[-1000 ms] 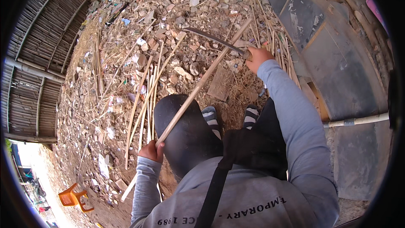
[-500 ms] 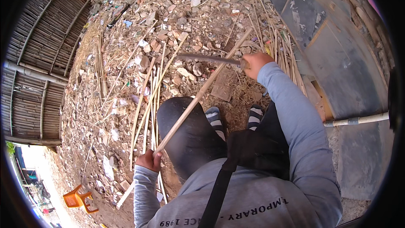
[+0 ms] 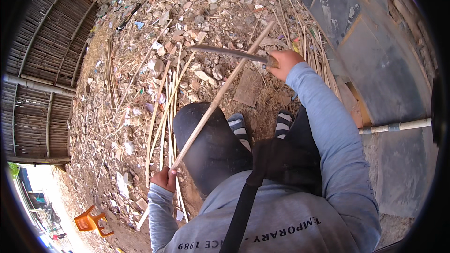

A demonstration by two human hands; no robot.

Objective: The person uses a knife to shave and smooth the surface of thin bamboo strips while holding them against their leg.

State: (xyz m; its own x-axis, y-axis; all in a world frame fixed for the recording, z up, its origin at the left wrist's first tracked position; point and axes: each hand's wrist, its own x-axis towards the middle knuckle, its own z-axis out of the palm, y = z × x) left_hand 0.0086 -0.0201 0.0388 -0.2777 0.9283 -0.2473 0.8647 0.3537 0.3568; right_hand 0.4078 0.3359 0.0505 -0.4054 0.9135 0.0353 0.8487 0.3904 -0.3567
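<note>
A long pale bamboo strip (image 3: 211, 110) slants from lower left to upper right across my raised left thigh. Its lower part is gripped by my left hand (image 3: 164, 178), thumb along the strip. My right hand (image 3: 287, 63) is closed round the wooden handle of a machete (image 3: 229, 52). The dark blade points left and crosses the strip near its far end; whether its edge bites into the wood cannot be made out. Left of my knee, several thin split bamboo strips (image 3: 152, 131) lie on the ground.
Stones and rubble (image 3: 197, 23) cover the ground ahead. More strips (image 3: 309, 42) lie at the right beside dark flat sheets (image 3: 398, 75). A bamboo slat wall (image 3: 42, 61) stands at left, an orange plastic chair (image 3: 86, 220) lower left. A flat brown slab (image 3: 247, 89) lies before my feet.
My right hand and the machete have moved slightly up and away, and the blade tilts more, its tip higher. The strip's far end has shifted slightly too. Both hands keep their grip.
</note>
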